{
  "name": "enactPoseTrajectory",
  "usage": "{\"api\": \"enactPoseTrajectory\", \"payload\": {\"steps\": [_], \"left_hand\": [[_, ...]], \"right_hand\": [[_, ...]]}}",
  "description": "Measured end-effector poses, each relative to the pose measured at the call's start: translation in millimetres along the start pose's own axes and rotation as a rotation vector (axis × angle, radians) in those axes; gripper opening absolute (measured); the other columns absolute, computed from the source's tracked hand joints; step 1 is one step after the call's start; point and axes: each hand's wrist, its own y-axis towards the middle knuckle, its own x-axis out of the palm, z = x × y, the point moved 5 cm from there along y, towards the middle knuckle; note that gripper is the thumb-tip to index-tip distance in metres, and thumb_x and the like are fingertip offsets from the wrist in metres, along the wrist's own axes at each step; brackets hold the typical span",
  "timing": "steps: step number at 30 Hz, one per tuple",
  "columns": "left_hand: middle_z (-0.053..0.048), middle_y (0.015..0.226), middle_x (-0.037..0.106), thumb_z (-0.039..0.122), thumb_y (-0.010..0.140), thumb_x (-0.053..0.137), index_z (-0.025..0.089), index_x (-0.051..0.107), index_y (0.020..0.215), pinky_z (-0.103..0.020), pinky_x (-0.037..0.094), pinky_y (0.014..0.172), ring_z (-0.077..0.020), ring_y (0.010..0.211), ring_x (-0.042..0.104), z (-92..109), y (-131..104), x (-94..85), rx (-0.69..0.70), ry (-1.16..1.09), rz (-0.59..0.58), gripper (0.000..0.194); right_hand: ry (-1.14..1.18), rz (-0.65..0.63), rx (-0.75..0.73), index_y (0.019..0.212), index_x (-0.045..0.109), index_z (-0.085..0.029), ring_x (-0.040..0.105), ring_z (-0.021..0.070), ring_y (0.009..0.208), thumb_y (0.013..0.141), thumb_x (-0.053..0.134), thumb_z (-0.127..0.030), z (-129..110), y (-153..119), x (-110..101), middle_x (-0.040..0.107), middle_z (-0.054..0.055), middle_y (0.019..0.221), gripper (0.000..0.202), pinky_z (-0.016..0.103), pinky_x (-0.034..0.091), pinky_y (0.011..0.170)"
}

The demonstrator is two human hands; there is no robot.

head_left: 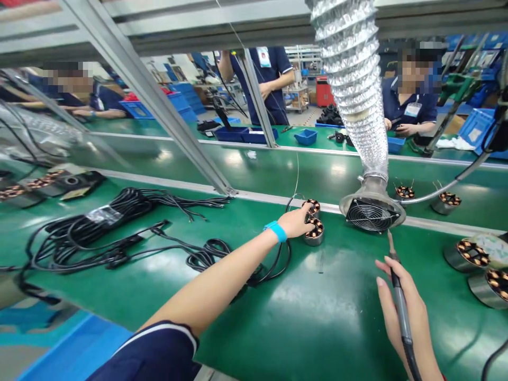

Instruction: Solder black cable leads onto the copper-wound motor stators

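Observation:
My left hand, with a blue band at the wrist, reaches to two motor stators with copper windings in metal rings. Its fingers are at the far stator, and the thumb lies by the rim of the near stator. Part of the grip is hidden behind the hand. In my right hand is a soldering iron, tip pointing up and away, below the fume extractor's round grille. The right fingers rest around the iron's handle, the thumb held apart.
A silver duct hangs down to the extractor. Bundled black cables lie left on the green bench. More stators stand at right. A slanted metal post crosses the left. People work beyond the bench.

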Motion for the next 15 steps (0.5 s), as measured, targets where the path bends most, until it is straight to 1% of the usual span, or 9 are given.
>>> {"api": "enactPoseTrajectory", "payload": {"steps": [1, 3, 5, 6, 8, 11, 13, 15], "left_hand": [[-0.008, 0.107, 0.073, 0.038, 0.08, 0.065, 0.022, 0.048, 0.138, -0.028, 0.052, 0.077, -0.0243, 0.093, 0.071, 1, 5, 0.6, -0.003, 0.0, -0.021, 0.063], [-0.006, 0.098, 0.075, 0.036, 0.079, 0.067, 0.021, 0.057, 0.127, -0.025, 0.053, 0.067, -0.0204, 0.075, 0.072, 3, 17, 0.7, -0.004, -0.009, -0.064, 0.052], [-0.005, 0.091, 0.075, 0.033, 0.078, 0.069, 0.019, 0.06, 0.12, -0.025, 0.052, 0.058, -0.0173, 0.061, 0.069, 3, 33, -2.0, -0.003, -0.018, -0.083, 0.045], [-0.005, 0.089, 0.074, 0.031, 0.078, 0.07, 0.019, 0.062, 0.118, -0.025, 0.052, 0.057, -0.0165, 0.058, 0.067, 5, 43, -4.6, 0.001, -0.019, -0.081, 0.043], [-0.005, 0.088, 0.073, 0.029, 0.079, 0.072, 0.016, 0.064, 0.113, -0.026, 0.054, 0.062, -0.0164, 0.063, 0.068, 10, 66, -12.5, 0.02, -0.017, -0.053, 0.037], [-0.008, 0.104, 0.069, 0.033, 0.089, 0.066, 0.015, 0.063, 0.114, -0.034, 0.057, 0.08, -0.0179, 0.087, 0.068, 31, 105, -28.4, 0.077, -0.034, 0.04, 0.031], [-0.009, 0.116, 0.064, 0.036, 0.095, 0.059, 0.015, 0.06, 0.119, -0.039, 0.057, 0.086, -0.0193, 0.099, 0.065, 50, 127, -39.1, 0.128, -0.069, 0.124, 0.032], [-0.01, 0.122, 0.061, 0.036, 0.095, 0.058, 0.017, 0.059, 0.122, -0.04, 0.056, 0.088, -0.0206, 0.104, 0.063, 68, 142, -48.4, 0.185, -0.123, 0.229, 0.033]], "right_hand": [[-0.012, 0.0, 0.011, 0.125, 0.057, -0.024, 0.067, 0.0237, 0.111, 0.093, 0.051, -0.041, 3, 0, 0, 0.072, 0.008, 0.114, 0.037, 0.036, 0.054, 0.089], [-0.033, 0.006, 0.028, 0.126, 0.057, -0.023, 0.067, 0.0247, 0.11, 0.093, 0.05, -0.044, 10, -1, 1, 0.072, 0.009, 0.114, 0.04, 0.036, 0.054, 0.088], [-0.056, 0.017, 0.032, 0.127, 0.057, -0.023, 0.067, 0.0249, 0.11, 0.093, 0.049, -0.046, 18, -1, 2, 0.072, 0.009, 0.115, 0.042, 0.036, 0.053, 0.088], [-0.072, 0.015, 0.022, 0.127, 0.057, -0.023, 0.068, 0.0247, 0.109, 0.093, 0.049, -0.046, 23, -1, 3, 0.072, 0.009, 0.115, 0.042, 0.035, 0.054, 0.088], [-0.105, 0.003, -0.017, 0.127, 0.058, -0.024, 0.068, 0.0243, 0.107, 0.093, 0.051, -0.046, 31, 0, 7, 0.072, 0.008, 0.114, 0.041, 0.033, 0.055, 0.083], [-0.143, 0.021, -0.073, 0.125, 0.06, -0.024, 0.07, 0.0238, 0.101, 0.093, 0.052, -0.046, 35, 0, 16, 0.072, 0.008, 0.112, 0.04, 0.031, 0.056, 0.076], [-0.166, 0.07, -0.043, 0.125, 0.06, -0.024, 0.07, 0.0239, 0.1, 0.095, 0.047, -0.047, 35, -1, 22, 0.071, 0.009, 0.114, 0.04, 0.031, 0.056, 0.076], [-0.18, 0.118, -0.003, 0.124, 0.061, -0.023, 0.07, 0.0237, 0.098, 0.097, 0.043, -0.047, 34, -1, 29, 0.071, 0.01, 0.112, 0.04, 0.03, 0.055, 0.074]]}}
